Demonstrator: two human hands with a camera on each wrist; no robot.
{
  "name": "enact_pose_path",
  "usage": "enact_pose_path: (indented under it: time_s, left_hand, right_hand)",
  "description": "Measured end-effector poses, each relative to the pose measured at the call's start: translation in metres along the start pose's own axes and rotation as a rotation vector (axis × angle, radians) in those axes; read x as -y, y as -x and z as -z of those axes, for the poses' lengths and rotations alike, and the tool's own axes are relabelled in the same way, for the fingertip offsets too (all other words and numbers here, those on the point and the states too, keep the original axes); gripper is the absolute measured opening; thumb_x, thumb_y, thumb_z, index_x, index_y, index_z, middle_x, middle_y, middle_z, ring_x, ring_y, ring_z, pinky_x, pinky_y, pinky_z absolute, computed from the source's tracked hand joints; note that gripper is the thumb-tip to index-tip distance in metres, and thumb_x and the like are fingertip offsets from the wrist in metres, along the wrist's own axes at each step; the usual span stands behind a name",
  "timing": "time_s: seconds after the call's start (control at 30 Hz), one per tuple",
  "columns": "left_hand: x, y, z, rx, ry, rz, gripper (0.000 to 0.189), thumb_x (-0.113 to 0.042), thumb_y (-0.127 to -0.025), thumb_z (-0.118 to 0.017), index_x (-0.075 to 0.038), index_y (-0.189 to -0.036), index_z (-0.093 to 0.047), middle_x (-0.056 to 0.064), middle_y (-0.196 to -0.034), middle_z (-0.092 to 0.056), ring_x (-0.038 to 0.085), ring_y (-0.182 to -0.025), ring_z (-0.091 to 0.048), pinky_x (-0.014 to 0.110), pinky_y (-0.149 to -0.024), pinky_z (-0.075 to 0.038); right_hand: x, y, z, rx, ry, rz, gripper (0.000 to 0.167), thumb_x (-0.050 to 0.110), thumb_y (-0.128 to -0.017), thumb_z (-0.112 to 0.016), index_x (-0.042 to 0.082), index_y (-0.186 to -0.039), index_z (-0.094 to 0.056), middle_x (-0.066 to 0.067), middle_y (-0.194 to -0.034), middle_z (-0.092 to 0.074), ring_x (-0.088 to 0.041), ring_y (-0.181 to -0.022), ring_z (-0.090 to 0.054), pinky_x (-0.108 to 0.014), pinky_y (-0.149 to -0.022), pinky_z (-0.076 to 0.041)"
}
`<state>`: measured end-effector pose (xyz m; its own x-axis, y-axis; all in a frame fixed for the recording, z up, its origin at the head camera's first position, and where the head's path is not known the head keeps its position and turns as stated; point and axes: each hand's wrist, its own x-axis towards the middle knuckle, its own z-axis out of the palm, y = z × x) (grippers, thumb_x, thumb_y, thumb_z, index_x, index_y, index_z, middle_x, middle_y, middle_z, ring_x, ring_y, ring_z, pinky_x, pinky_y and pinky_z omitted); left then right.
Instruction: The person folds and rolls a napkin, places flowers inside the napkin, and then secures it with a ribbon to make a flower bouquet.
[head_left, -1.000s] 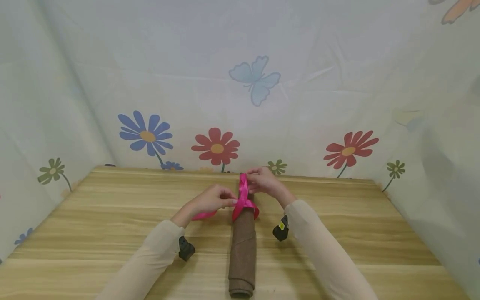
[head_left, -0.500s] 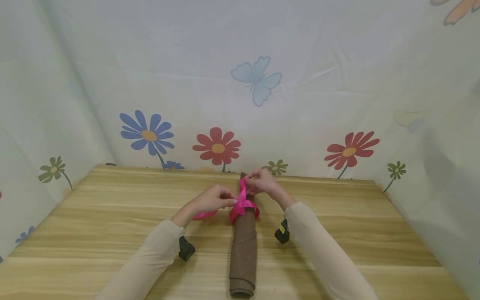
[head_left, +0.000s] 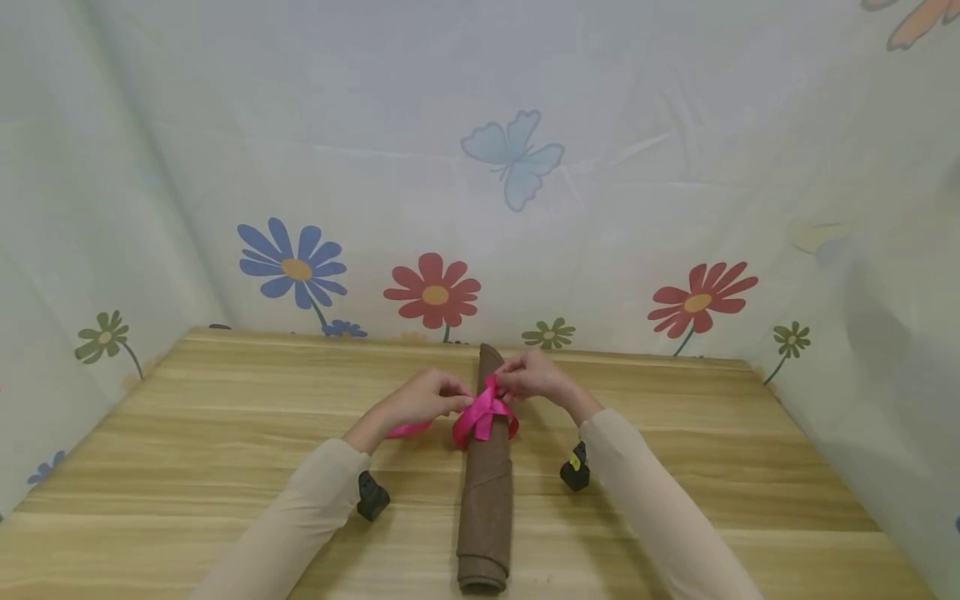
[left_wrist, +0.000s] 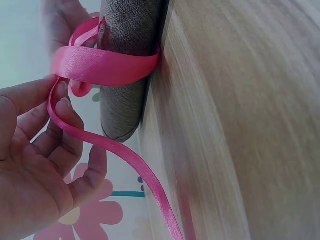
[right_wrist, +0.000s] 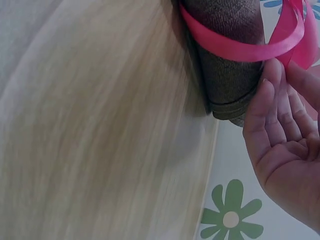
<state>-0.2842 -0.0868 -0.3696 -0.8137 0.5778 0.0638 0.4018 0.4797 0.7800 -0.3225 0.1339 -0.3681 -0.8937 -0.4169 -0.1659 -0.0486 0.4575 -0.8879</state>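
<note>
A rolled brown cloth (head_left: 486, 508), like a towel, lies lengthwise on the table, pointing away from me. Around its far part passes a pink ribbon (head_left: 483, 417), crossed on top, with a short piece hanging over the front. My left hand (head_left: 423, 397) pinches the ribbon at the roll's left side; in the left wrist view a long ribbon tail (left_wrist: 135, 160) trails from those fingertips to the table. On the right, my right hand (head_left: 536, 377) pinches another part of the ribbon just above the roll. In the right wrist view the ribbon band (right_wrist: 240, 50) curves round the roll up to the fingers.
The wooden table (head_left: 247, 417) runs back to a pale curtain (head_left: 360, 167) printed with flowers and a butterfly. Small black devices sit on both wrists, the left one (head_left: 372, 497) and the right one (head_left: 575, 468).
My right hand has come down and nearer along the roll, drawing the ribbon with it. The ribbon now crosses lower, with its loop smaller. The left hand has barely moved.
</note>
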Motion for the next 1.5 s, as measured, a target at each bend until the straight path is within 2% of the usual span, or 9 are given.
enact_pose_path:
  time_s: [0.2, 0.3, 0.53, 0.7, 0.87, 1.03, 1.23, 1.37, 1.5]
  left_hand:
    - [0.000, 0.000, 0.000, 0.003, -0.003, 0.000, 0.015, -0.017, -0.088, -0.059, -0.006, -0.093, -0.068, 0.001, -0.082, -0.065, 0.020, -0.077, -0.059, 0.027, -0.067, -0.048]
    - [-0.001, 0.000, 0.000, 0.003, -0.005, 0.008, 0.015, -0.017, -0.088, -0.059, -0.005, -0.094, -0.067, 0.001, -0.083, -0.065, 0.016, -0.075, -0.058, 0.027, -0.067, -0.048]
    - [-0.003, 0.001, 0.000, 0.000, -0.013, 0.022, 0.015, -0.016, -0.088, -0.060, -0.005, -0.094, -0.068, 0.001, -0.082, -0.065, 0.019, -0.075, -0.058, 0.027, -0.066, -0.048]
    - [-0.002, 0.001, 0.001, -0.002, -0.013, 0.033, 0.014, -0.016, -0.087, -0.060, -0.007, -0.093, -0.068, 0.000, -0.081, -0.064, 0.018, -0.075, -0.058, 0.027, -0.067, -0.048]
    - [0.000, 0.002, 0.002, -0.001, -0.005, 0.033, 0.014, -0.017, -0.088, -0.060, -0.007, -0.094, -0.068, 0.000, -0.083, -0.065, 0.017, -0.077, -0.059, 0.028, -0.068, -0.049]
    - [0.000, 0.005, 0.004, -0.007, 0.006, 0.046, 0.014, -0.017, -0.087, -0.061, -0.008, -0.095, -0.068, 0.001, -0.085, -0.065, 0.015, -0.079, -0.059, 0.028, -0.070, -0.049]
    - [-0.001, 0.009, 0.007, -0.016, 0.001, 0.056, 0.014, -0.017, -0.087, -0.061, -0.008, -0.095, -0.068, 0.000, -0.084, -0.065, 0.018, -0.079, -0.059, 0.029, -0.069, -0.049]
    - [-0.002, 0.009, 0.006, -0.013, -0.002, 0.064, 0.014, -0.018, -0.087, -0.061, -0.009, -0.095, -0.068, -0.001, -0.083, -0.064, 0.020, -0.080, -0.059, 0.029, -0.069, -0.049]
    - [-0.002, 0.008, 0.005, -0.009, 0.004, 0.072, 0.014, -0.019, -0.087, -0.061, -0.010, -0.096, -0.068, -0.001, -0.083, -0.064, 0.021, -0.081, -0.059, 0.029, -0.070, -0.049]
  right_hand:
    - [-0.002, 0.002, 0.004, 0.032, 0.001, 0.019, 0.023, 0.007, -0.087, -0.056, -0.008, -0.103, -0.063, -0.011, -0.077, -0.068, -0.012, -0.061, -0.062, -0.039, -0.070, -0.053]
    - [-0.003, 0.001, 0.004, 0.023, -0.002, 0.020, 0.024, 0.007, -0.086, -0.057, -0.009, -0.104, -0.063, -0.012, -0.077, -0.068, -0.012, -0.060, -0.062, -0.040, -0.071, -0.052]
    - [-0.003, 0.003, 0.003, -0.002, 0.008, 0.026, 0.024, 0.007, -0.084, -0.061, -0.007, -0.103, -0.063, -0.013, -0.078, -0.068, -0.013, -0.060, -0.062, -0.041, -0.070, -0.053]
    - [-0.003, 0.011, 0.003, -0.056, -0.018, 0.026, 0.026, 0.009, -0.084, -0.062, -0.009, -0.103, -0.062, -0.014, -0.081, -0.068, -0.013, -0.060, -0.063, -0.041, -0.069, -0.053]
    - [-0.001, 0.029, 0.000, -0.125, -0.006, 0.030, 0.023, 0.010, -0.085, -0.061, -0.009, -0.098, -0.063, -0.013, -0.078, -0.067, -0.014, -0.061, -0.062, -0.040, -0.067, -0.053]
    - [0.000, 0.048, -0.009, -0.065, 0.035, 0.054, 0.021, 0.012, -0.084, -0.061, -0.007, -0.093, -0.065, -0.014, -0.075, -0.066, -0.013, -0.059, -0.060, -0.041, -0.064, -0.053]
    - [-0.001, 0.060, -0.020, -0.006, 0.034, 0.051, 0.018, 0.013, -0.084, -0.062, -0.004, -0.089, -0.065, -0.014, -0.074, -0.066, -0.012, -0.059, -0.060, -0.038, -0.061, -0.053]
    - [0.000, 0.065, -0.029, -0.013, 0.044, 0.057, 0.019, 0.014, -0.084, -0.063, -0.004, -0.089, -0.065, -0.009, -0.071, -0.065, -0.012, -0.059, -0.060, -0.038, -0.061, -0.053]
    - [-0.001, 0.066, -0.039, -0.054, 0.053, 0.063, 0.019, 0.012, -0.083, -0.064, -0.005, -0.089, -0.065, -0.008, -0.067, -0.064, -0.011, -0.055, -0.058, -0.038, -0.058, -0.053]
